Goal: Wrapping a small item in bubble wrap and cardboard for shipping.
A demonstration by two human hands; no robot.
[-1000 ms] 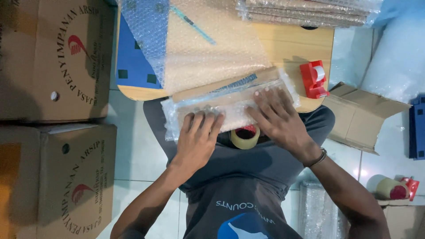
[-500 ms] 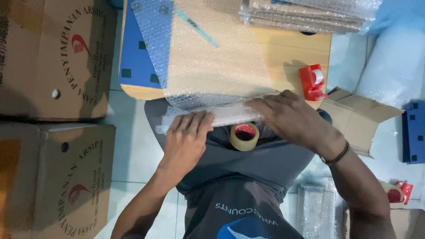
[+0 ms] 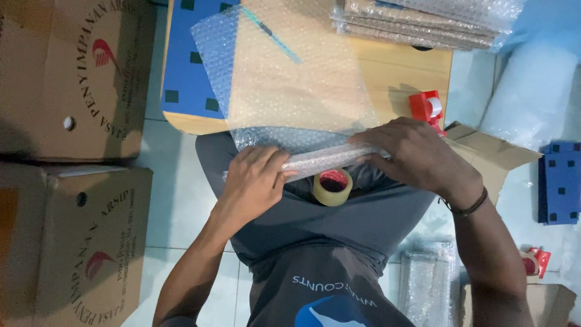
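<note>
**Both hands clamped on the bubble-wrapped bundle**

Your left hand was curled shut over the near end of the long, flat bundle rolled in clear bubble wrap, and your right hand was pressed over its far end, fingers bent around it. That two-ended grip looked meant to keep the roll tight. The bundle lay at the near edge of the low, pale wooden table, above your lap, with the loose sheet of clear bubble wrap trailing away across the tabletop. A roll of clear packing tape sat on your lap (close at hand), a red tape dispenser on the table. Brown cardboard boxes stood on the pale tiled floor.
</note>
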